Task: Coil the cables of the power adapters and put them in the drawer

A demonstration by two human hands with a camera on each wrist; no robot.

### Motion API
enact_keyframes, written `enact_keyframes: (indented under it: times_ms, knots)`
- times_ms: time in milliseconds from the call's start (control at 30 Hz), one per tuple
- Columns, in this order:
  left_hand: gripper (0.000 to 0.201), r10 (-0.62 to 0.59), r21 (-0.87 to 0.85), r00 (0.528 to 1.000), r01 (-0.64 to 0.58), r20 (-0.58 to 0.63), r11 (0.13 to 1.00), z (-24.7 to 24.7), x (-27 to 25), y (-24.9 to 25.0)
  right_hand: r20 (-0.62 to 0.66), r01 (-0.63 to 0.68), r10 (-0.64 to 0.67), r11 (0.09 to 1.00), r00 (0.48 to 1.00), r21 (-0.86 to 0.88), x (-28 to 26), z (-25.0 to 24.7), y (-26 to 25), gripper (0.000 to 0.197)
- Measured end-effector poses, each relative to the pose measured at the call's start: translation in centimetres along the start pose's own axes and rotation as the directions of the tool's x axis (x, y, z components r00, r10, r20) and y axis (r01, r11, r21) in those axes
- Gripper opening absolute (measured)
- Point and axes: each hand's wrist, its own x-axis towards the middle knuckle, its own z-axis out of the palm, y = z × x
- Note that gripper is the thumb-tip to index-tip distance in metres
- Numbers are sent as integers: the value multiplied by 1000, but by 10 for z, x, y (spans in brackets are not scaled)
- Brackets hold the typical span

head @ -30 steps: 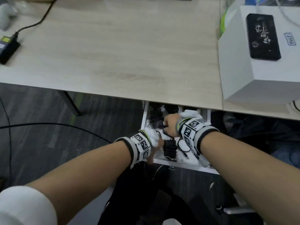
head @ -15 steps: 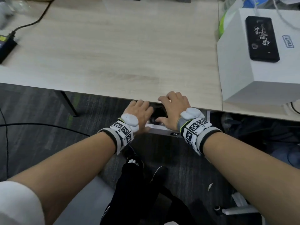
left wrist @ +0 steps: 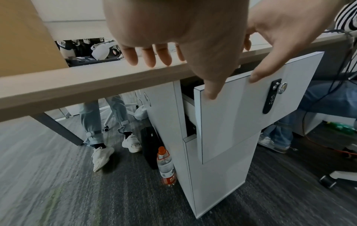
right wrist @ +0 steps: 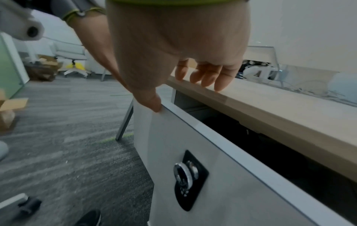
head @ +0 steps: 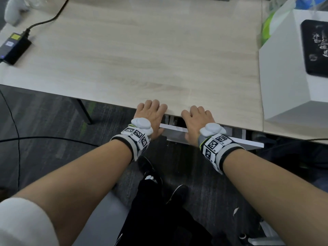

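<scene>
A pale wood-grain desk (head: 142, 50) stands on grey metal legs over dark grey striped carpet (left wrist: 58, 191). Below it sits a white pedestal cabinet (left wrist: 218, 175), a water bottle (left wrist: 167, 166) upright just beside it. Farther back, what looks like a white office chair (right wrist: 72, 58) stands before a pale wall

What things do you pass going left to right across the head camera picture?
Black power adapter on the desk → left hand → right hand → white box at the right edge.
</scene>
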Motion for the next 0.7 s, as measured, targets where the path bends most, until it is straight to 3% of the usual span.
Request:
enact_keyframes:
  times_ms: [267,533,700]
  knots:
    - [38,-111,-72,993,113,26,991,-3,22,4,20,-94,94,996,995,6,30,-5,6,39]
    - [41,-83,-62,994,87,64,994,-7,38,-4,50,-135,136,991,989,-20,45,-4,11,42]
    - [51,17,-129,997,-7,73,992,-14,38,-11,124,-104,102,995,987,11,46,-11,15,45]
